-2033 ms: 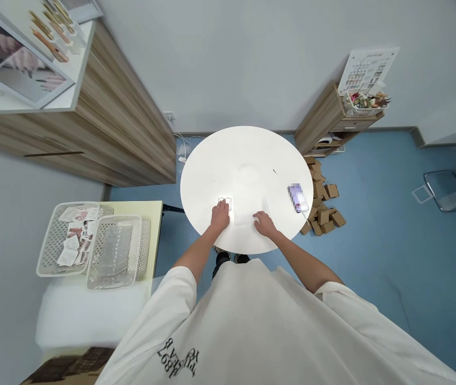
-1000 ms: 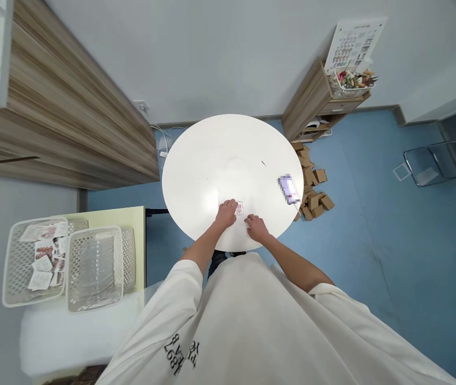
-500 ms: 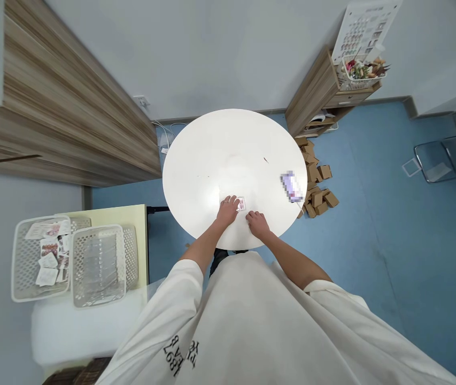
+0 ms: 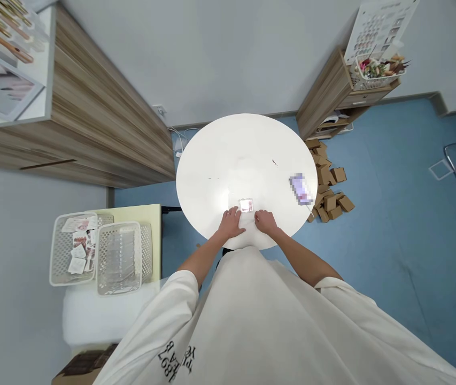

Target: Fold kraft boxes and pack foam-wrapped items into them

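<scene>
"What's changed?"
"My left hand (image 4: 231, 223) has drawn back, so the card (image 4: 246, 205) shows whole on the table (image 4: 207, 152), just past my fingertips. The work lies uncovered."
"Your grip?"
"Left thumb and fingers stand apart. My right hand (image 4: 265, 221) is curled nearby; I can't tell whether it pinches anything."

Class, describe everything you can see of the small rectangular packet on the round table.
The small rectangular packet looks shiny, perhaps clear plastic, with a pale surface and reddish-pink marks showing; its contents are too small to make out. It lies flat on the white round table, near the person's side, its long edges running roughly left to right. The left hand has its fingertips at the near left corner, though contact is unclear; the right hand rests near the opposite corner.
</scene>
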Demonstrator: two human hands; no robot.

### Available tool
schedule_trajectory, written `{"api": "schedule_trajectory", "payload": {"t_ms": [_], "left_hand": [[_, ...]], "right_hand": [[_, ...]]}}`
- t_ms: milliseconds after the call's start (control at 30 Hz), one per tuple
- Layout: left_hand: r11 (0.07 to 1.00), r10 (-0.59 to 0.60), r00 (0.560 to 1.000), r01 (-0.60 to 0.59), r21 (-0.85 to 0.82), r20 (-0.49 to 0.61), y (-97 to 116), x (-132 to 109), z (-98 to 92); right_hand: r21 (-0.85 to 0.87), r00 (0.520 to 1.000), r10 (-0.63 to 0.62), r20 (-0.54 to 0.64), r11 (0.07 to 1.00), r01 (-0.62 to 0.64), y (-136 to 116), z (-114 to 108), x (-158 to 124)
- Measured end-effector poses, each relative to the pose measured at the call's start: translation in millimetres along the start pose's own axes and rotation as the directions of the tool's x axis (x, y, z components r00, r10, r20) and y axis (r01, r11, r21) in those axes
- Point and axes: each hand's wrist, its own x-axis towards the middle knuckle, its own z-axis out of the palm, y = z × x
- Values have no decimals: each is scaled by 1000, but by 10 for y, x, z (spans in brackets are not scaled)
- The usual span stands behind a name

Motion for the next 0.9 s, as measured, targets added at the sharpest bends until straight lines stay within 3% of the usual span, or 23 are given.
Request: {"api": "schedule_trajectory", "payload": {"t_ms": [200, 333, 467, 533, 667, 900], "left_hand": [[997, -60, 997, 58, 41, 52, -33, 152, -146], [984, -169, 983, 172, -44, 72, -49, 334, -319], [980, -200, 973, 197, -37, -112, 26, 290, -397], [994, -103, 978, 108, 19, -184, 106, 207, -375], [990, 133, 990, -130, 54, -52, 241, 117, -227], [998, 34, 998, -31, 60, -58, 174, 349, -27]], "right_hand": [[81, 993, -105, -49, 991, 108, 145, -142, 18], [16, 997, -82, -14, 997, 82, 142, -230, 126], [-15, 1000, -6, -5, 1000, 6, 89, -313, 287], [-15, 1000, 17, -13, 1000, -17, 71, -336, 353], [-2, 999, 50, -11, 999, -50, 56, -350, 434], [161, 992, 129, -13, 979, -125, 131, -358, 394]]}}
